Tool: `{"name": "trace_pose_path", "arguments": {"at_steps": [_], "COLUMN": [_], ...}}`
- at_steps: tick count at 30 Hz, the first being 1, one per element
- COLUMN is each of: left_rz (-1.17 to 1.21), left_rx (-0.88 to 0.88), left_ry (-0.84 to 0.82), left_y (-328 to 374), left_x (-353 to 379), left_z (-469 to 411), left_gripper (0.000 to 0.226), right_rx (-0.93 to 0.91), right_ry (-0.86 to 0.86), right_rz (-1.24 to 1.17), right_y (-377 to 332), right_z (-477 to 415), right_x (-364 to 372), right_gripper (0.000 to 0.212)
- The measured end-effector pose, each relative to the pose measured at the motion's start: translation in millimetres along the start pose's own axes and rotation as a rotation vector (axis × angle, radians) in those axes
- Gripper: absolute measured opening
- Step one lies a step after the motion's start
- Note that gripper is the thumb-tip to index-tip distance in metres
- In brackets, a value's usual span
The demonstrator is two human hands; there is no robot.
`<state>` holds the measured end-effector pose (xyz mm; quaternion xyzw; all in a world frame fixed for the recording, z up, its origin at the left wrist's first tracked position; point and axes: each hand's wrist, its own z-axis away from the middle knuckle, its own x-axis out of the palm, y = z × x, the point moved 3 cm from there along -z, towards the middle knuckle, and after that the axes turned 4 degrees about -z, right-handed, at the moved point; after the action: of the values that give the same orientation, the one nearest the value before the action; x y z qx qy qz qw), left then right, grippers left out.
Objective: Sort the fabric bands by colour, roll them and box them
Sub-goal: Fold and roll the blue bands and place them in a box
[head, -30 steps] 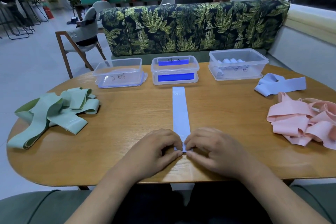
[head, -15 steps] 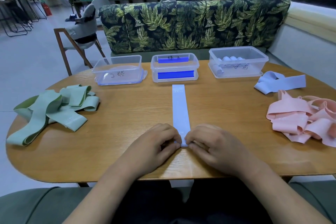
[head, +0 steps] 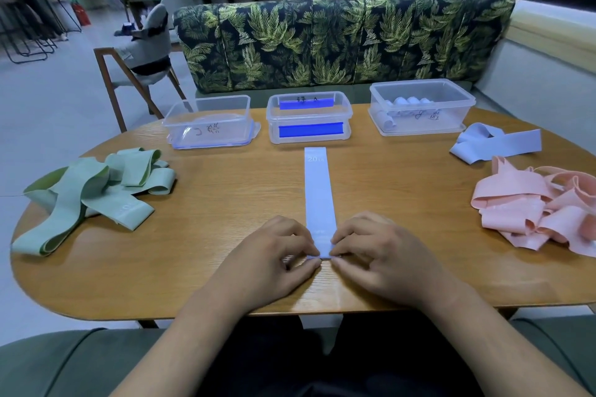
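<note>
A: Head view. Where's the work?

B: One blue band (head: 317, 190) lies flat and straight on the counter (head: 200, 251), far end just short of the middle box (head: 309, 138). Left hand (head: 274, 255) and right hand (head: 380, 255) are at its near end, fingers curled, each pinching a corner. First turn looks barely begun, with no bulk to the roll yet.

A: How to do it well?

B: My judgement: keep both thumbs level so the first turn sits square to the band's edges. Roll tight and push straight along the band. A crooked start would likely cone. The roll belongs with the pale rolls (head: 408, 101) in the right box (head: 464, 116), beyond and right of the band's far end.

A: Other stock?

B: Green bands (head: 87, 190) well left of the band, pink bands (head: 532, 209) well right. A loose blue band (head: 493, 143) lies right of its far end.

A: Against a second ago?

B: Little. Same grip, same end, and the band looks no shorter. Piles and boxes unmoved.
</note>
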<state>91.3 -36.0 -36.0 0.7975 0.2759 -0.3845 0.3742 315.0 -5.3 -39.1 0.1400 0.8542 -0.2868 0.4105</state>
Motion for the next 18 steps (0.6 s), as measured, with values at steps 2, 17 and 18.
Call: {"name": "trace_pose_path", "arguments": {"at_steps": [2, 17, 18], "left_rz": [-0.027, -0.064, -0.057], "left_rx": [-0.009, 0.082, 0.076], "left_ry": [0.013, -0.067, -0.066], "left_y": [0.7, 2.0, 1.5], "left_x": [-0.5, 1.1, 1.1], "left_z": [0.1, -5.8, -5.5], "left_gripper": [0.01, 0.013, 0.013], "right_rx": [0.012, 0.007, 0.006], "right_ry": [0.016, 0.008, 0.01], "right_rz": [0.006, 0.071, 0.077], "right_y": [0.6, 3.3, 2.6], "right_z": [-0.4, 0.3, 0.4], "right_x": [-0.2, 0.7, 0.4], "right_gripper": [0.01, 0.013, 0.013]}}
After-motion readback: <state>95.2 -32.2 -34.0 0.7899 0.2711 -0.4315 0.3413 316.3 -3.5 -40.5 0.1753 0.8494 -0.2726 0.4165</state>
